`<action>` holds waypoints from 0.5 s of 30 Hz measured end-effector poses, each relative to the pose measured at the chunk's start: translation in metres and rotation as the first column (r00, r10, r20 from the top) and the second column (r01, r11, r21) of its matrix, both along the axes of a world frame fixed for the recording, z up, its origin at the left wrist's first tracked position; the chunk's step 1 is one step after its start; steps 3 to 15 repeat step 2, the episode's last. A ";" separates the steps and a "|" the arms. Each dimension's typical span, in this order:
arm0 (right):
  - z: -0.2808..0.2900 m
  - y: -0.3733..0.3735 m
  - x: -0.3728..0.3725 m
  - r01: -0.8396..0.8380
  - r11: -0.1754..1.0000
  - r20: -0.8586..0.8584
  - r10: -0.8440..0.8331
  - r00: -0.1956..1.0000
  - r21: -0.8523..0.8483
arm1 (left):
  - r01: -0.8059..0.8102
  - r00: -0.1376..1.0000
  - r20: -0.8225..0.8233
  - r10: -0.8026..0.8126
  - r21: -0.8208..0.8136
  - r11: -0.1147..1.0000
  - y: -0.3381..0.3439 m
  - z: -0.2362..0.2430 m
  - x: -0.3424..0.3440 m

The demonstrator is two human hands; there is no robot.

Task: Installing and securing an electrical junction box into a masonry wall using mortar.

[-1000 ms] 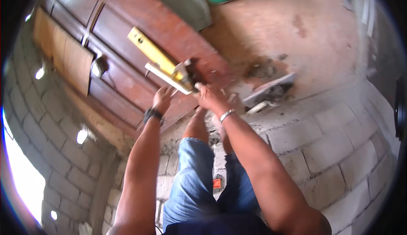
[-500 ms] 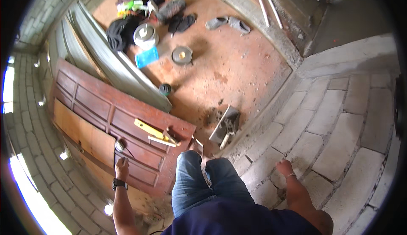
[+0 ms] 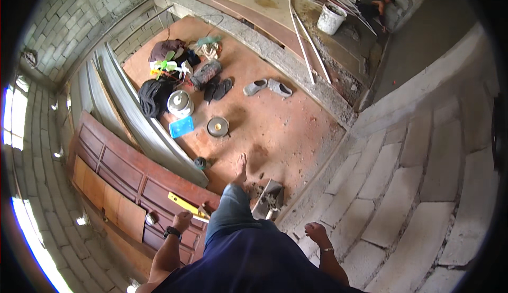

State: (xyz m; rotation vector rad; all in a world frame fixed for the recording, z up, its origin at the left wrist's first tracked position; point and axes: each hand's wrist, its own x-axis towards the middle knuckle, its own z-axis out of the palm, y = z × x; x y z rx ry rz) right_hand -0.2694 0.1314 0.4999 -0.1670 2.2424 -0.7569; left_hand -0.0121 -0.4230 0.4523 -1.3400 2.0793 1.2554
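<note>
My left hand [image 3: 182, 221], with a dark watch at its wrist, hangs closed over the reddish-brown panelled door [image 3: 120, 162]. It is nearest to a yellow spirit level [image 3: 183, 203] lying on that door, and nothing shows in its fingers. Curled in like a loose fist, my right hand [image 3: 317, 233] hangs beside the block wall [image 3: 365, 211], a band at its wrist; nothing shows in it either. Between the hands and ahead of my legs, a scoop-like metal pan [image 3: 268, 198] with grey mortar in it rests on the floor. My bare foot [image 3: 241, 167] is stretched forward on the reddish floor.
Ahead stand a round pot [image 3: 217, 127], a blue lid [image 3: 181, 127], a lidded pail [image 3: 180, 103], a bag pile [image 3: 156, 96] and grey clogs [image 3: 267, 87]. Long metal sheets [image 3: 143, 121] lie left. Beyond the concrete ledge [image 3: 270, 52] are buckets [image 3: 332, 19], pipes and a crouching person [image 3: 374, 8].
I have stepped forward, and one foot now shows ahead. Both hands have swung closer to my body. The view has tilted up, bringing the buckets and the crouching person further into sight.
</note>
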 end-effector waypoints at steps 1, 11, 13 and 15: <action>-0.003 -0.004 -0.017 -0.033 0.999 -0.065 0.035 0.997 0.041 | 0.141 0.989 0.046 -0.140 -0.021 0.990 -0.009 -0.006 -0.012; -0.012 -0.016 -0.040 0.002 1.000 -0.082 -0.004 0.997 -0.022 | 0.280 0.957 0.094 -0.276 -0.036 0.959 -0.018 -0.013 -0.025; -0.012 -0.016 -0.040 0.002 1.000 -0.082 -0.004 0.997 -0.022 | 0.280 0.957 0.094 -0.276 -0.036 0.959 -0.018 -0.013 -0.025; -0.012 -0.016 -0.040 0.002 1.000 -0.082 -0.004 0.997 -0.022 | 0.280 0.957 0.094 -0.276 -0.036 0.959 -0.018 -0.013 -0.025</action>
